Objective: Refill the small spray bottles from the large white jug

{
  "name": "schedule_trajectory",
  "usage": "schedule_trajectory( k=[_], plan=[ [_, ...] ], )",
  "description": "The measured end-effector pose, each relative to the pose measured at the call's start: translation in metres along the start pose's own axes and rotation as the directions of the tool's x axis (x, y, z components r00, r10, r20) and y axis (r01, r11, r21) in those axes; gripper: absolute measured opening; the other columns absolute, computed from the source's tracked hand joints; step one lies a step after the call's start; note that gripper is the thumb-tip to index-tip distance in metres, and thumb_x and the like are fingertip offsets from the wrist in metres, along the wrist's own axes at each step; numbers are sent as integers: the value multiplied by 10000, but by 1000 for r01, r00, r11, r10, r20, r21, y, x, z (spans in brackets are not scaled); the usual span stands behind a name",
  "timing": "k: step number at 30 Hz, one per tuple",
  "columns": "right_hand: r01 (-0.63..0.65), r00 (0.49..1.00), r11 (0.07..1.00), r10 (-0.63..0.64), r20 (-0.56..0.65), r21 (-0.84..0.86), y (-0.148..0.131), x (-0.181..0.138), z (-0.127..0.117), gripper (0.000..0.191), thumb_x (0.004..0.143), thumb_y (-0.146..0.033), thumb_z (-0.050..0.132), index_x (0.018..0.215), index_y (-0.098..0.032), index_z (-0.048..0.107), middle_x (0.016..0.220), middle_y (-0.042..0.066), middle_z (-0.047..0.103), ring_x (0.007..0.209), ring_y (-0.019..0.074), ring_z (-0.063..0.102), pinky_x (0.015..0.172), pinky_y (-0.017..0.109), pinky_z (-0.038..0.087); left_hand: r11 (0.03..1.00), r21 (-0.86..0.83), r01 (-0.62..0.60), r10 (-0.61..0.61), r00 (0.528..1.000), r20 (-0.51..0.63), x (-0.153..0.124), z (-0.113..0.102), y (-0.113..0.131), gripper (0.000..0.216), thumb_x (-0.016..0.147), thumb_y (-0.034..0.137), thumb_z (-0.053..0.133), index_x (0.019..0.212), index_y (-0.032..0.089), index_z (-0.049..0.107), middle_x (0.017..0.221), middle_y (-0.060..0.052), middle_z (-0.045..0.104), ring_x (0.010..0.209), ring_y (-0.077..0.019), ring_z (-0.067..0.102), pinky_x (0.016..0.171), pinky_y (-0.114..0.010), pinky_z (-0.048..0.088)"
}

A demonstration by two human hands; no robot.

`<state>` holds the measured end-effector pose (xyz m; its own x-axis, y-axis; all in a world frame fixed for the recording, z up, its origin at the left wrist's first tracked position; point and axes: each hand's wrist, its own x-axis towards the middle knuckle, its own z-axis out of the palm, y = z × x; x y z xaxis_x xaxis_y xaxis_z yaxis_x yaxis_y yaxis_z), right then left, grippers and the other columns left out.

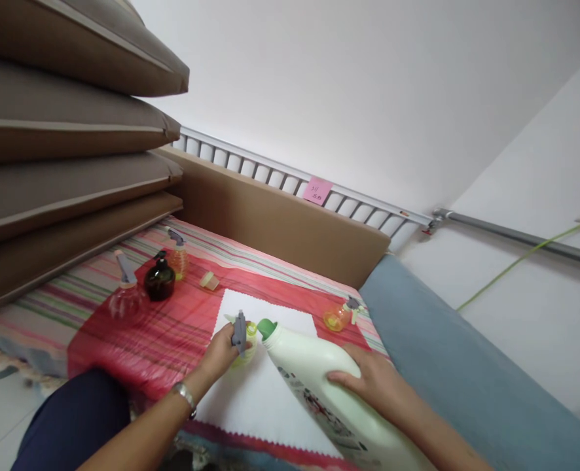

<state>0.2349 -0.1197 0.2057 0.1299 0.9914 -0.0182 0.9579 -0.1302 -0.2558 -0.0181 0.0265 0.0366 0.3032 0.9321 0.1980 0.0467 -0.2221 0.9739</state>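
Note:
My right hand grips the body of a large pale green detergent jug, tilted so its green spout points at a small yellow-green spray bottle. My left hand is closed around that small bottle and its grey trigger head. Both sit over a white cloth spread on a red plastic sheet.
A clear pink spray bottle, a dark round bottle, an amber spray bottle and a small yellow cap stand at the left. An orange spray bottle lies at the right. Stacked brown cushions loom at left; a blue cushion lies right.

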Motion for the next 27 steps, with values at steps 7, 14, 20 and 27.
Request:
schedule_trajectory(
  k=[7, 14, 20, 27],
  plan=[
    [3, 998, 993, 5, 70, -118, -11, 8, -7, 319, 741, -550, 594, 883, -265, 616, 952, 60, 703, 893, 288, 631, 729, 341, 435, 1000, 16, -10, 10, 1000, 10, 0, 2, -3, 450, 653, 303, 699, 1087, 192, 654, 880, -43, 666, 758, -203, 601, 718, -289, 450],
    [59, 990, 984, -36, 136, -167, -28, 10, -28, 341, 779, -524, 558, 941, -230, 614, 943, 67, 699, 868, 256, 635, 728, 307, 439, 998, 61, -13, 11, 999, 35, 1, 3, -5, 457, 672, 289, 696, 1111, 172, 638, 935, -60, 658, 791, -203, 597, 739, -289, 444],
    [79, 988, 966, -43, 148, -245, -33, 16, -35, 361, 775, -533, 559, 938, -214, 602, 946, 93, 694, 862, 273, 631, 695, 305, 440, 996, 90, -9, 5, 999, 48, 0, 2, -5, 450, 682, 257, 685, 1120, 168, 630, 949, -62, 661, 801, -202, 604, 741, -284, 446],
    [107, 984, 953, -61, 167, -282, -33, 17, -39, 419, 790, -521, 552, 1055, -197, 576, 975, 114, 685, 882, 293, 629, 710, 342, 446, 994, 111, -9, 3, 999, 52, -1, 2, 1, 454, 688, 260, 680, 1127, 158, 625, 933, -67, 654, 804, -206, 601, 744, -290, 446]
  ],
)
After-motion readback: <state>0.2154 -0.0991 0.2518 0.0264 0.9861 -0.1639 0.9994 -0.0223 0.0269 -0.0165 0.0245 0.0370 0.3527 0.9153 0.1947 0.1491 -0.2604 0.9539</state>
